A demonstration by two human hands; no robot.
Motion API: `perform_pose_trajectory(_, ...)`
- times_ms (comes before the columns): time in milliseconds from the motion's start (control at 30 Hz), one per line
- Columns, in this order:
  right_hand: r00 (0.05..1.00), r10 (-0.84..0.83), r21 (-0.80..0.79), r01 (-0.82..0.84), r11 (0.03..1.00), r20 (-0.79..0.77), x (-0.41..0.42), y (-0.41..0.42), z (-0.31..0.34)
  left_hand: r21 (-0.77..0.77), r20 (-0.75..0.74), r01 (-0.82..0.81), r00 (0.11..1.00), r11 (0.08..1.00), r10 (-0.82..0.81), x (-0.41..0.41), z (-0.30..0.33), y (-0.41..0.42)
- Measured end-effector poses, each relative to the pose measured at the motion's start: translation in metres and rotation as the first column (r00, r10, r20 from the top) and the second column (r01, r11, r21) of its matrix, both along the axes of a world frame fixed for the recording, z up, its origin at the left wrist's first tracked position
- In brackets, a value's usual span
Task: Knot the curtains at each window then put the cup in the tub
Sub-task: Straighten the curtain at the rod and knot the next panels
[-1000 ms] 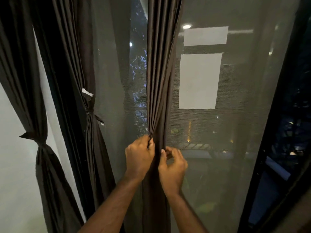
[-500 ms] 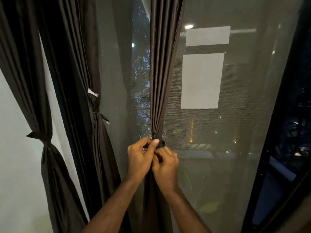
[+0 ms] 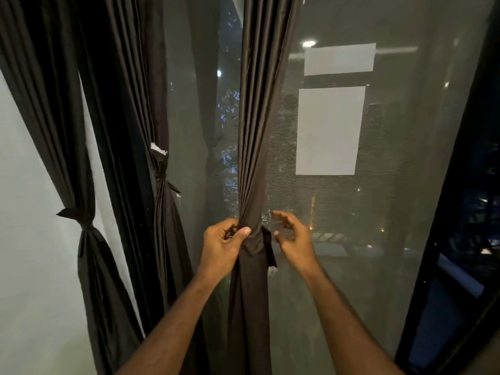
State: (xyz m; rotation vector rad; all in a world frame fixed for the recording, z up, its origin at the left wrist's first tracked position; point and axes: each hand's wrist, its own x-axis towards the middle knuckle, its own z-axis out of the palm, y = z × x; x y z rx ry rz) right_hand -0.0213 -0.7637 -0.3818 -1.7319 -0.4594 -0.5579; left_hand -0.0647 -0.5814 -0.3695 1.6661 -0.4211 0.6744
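Note:
A dark brown curtain (image 3: 259,131) hangs gathered in front of the window screen at the centre. My left hand (image 3: 226,246) grips it at the gathered waist, thumb pressed across the fabric. A short dark tie strip (image 3: 269,247) hangs loose on the curtain's right side. My right hand (image 3: 293,238) hovers just right of the strip with fingers loosely curled, holding nothing. Two other dark curtains, one (image 3: 165,169) left of centre and one (image 3: 81,220) at the far left, are cinched at their waists. No cup or tub is in view.
A mesh window screen (image 3: 378,212) fills the centre and right, with two pale rectangles (image 3: 330,131) reflected in it. A black window frame (image 3: 443,239) runs down the right side. A white wall (image 3: 29,253) lies at the left.
Both hands were pressed together on the curtain's waist. My right hand has since let go and moved right, leaving the tie strip hanging. My left hand keeps its grip.

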Motion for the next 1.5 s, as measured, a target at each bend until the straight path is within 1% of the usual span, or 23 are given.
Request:
perform_pose_trajectory(67,0.988,0.112,-0.141,-0.126,0.982,-0.102,0.011,-0.001,0.004,-0.005,-0.003,0.038,0.999,0.999,-0.038,0.001,-0.001,-0.002)
perform_pose_trajectory(167,0.972,0.159,-0.193,-0.191,0.962,-0.171,0.021,0.002,0.008,-0.015,0.006,0.075,0.997,0.997,-0.075,0.001,-0.003,-0.005)
perform_pose_trajectory(233,0.985,0.09,-0.233,-0.123,0.965,-0.146,0.024,0.003,0.008,-0.024,0.011,0.082,0.997,0.996,-0.082,0.0,-0.002,-0.005)
perform_pose_trajectory(333,0.993,-0.089,-0.241,0.069,0.968,-0.076,0.021,0.004,0.006,-0.023,0.012,0.075,0.997,0.997,-0.075,-0.003,-0.006,-0.01)
perform_pose_trajectory(367,0.996,-0.067,-0.217,0.055,0.975,-0.051,0.017,0.006,0.006,-0.035,0.009,0.071,0.997,0.997,-0.071,-0.005,-0.008,-0.014)
perform_pose_trajectory(433,0.991,0.11,-0.132,-0.12,0.984,-0.079,0.006,0.015,0.01,-0.047,-0.007,0.036,0.999,0.998,-0.036,-0.007,-0.011,-0.026)
perform_pose_trajectory(500,0.95,0.276,-0.01,-0.28,0.96,-0.147,0.0,0.021,0.01,0.01,0.001,-0.13,0.992,0.991,0.13,-0.006,-0.014,-0.037)
perform_pose_trajectory(533,0.935,0.317,0.038,-0.315,0.948,-0.161,-0.001,0.024,0.009,0.053,0.016,-0.229,0.973,0.972,0.228,-0.004,-0.015,-0.038)
perform_pose_trajectory(600,0.904,0.389,0.128,-0.37,0.92,-0.177,0.001,0.027,0.006,0.129,0.012,-0.328,0.944,0.936,0.329,-0.002,-0.019,-0.034)
perform_pose_trajectory(667,0.853,0.481,0.248,-0.431,0.868,-0.201,0.002,0.029,0.001,0.183,-0.052,-0.333,0.936,0.925,0.347,-0.003,-0.02,-0.027)
perform_pose_trajectory(767,0.761,0.608,0.391,-0.501,0.772,-0.227,0.003,0.034,-0.004,0.106,-0.094,-0.231,0.966,0.967,0.241,-0.002,-0.015,-0.018)
perform_pose_trajectory(833,0.747,0.627,0.423,-0.505,0.752,-0.221,0.005,0.038,-0.007,0.105,-0.084,-0.18,0.978,0.978,0.189,0.0,-0.012,-0.016)
perform_pose_trajectory(900,0.763,0.607,0.414,-0.49,0.767,-0.221,0.008,0.039,-0.007,0.145,-0.07,-0.191,0.977,0.971,0.203,0.002,-0.011,-0.015)
perform_pose_trajectory(1133,0.86,0.48,0.205,-0.445,0.872,-0.174,0.017,0.036,-0.001,0.215,0.021,-0.324,0.945,0.921,0.328,0.005,-0.016,-0.02)
perform_pose_trajectory(1167,0.895,0.416,0.115,-0.401,0.909,-0.163,0.018,0.034,0.001,0.222,0.036,-0.339,0.94,0.914,0.34,0.006,-0.017,-0.019)
perform_pose_trajectory(1233,0.971,0.212,-0.219,-0.232,0.948,-0.112,0.021,0.03,0.008,0.245,0.073,-0.385,0.922,0.89,0.379,0.008,-0.016,-0.016)
perform_pose_trajectory(1300,0.993,-0.041,-0.55,-0.026,0.835,-0.109,0.022,0.024,0.019,0.27,0.117,-0.436,0.9,0.859,0.42,0.011,-0.014,-0.014)
perform_pose_trajectory(1333,0.979,-0.119,-0.602,-0.004,0.799,-0.165,0.021,0.022,0.025,0.278,0.135,-0.45,0.893,0.849,0.43,0.012,-0.013,-0.014)
perform_pose_trajectory(1367,0.955,-0.121,-0.562,-0.055,0.825,-0.272,0.017,0.021,0.031,0.279,0.142,-0.455,0.89,0.846,0.432,0.013,-0.012,-0.015)
perform_pose_trajectory(1400,0.909,-0.057,-0.428,-0.139,0.893,-0.413,0.013,0.018,0.037,0.269,0.14,-0.456,0.89,0.848,0.434,0.013,-0.012,-0.016)
perform_pose_trajectory(1433,0.83,0.063,-0.228,-0.224,0.948,-0.554,0.009,0.015,0.043,0.246,0.132,-0.458,0.889,0.854,0.439,0.012,-0.012,-0.019)
perform_pose_trajectory(1467,0.734,0.218,0.007,-0.28,0.96,-0.643,0.005,0.013,0.048,0.208,0.102,-0.459,0.889,0.864,0.447,0.01,-0.012,-0.022)
perform_pose_trajectory(1500,0.646,0.372,0.222,-0.305,0.926,-0.666,-0.001,0.012,0.052,0.16,0.035,-0.459,0.887,0.874,0.46,0.009,-0.012,-0.024)
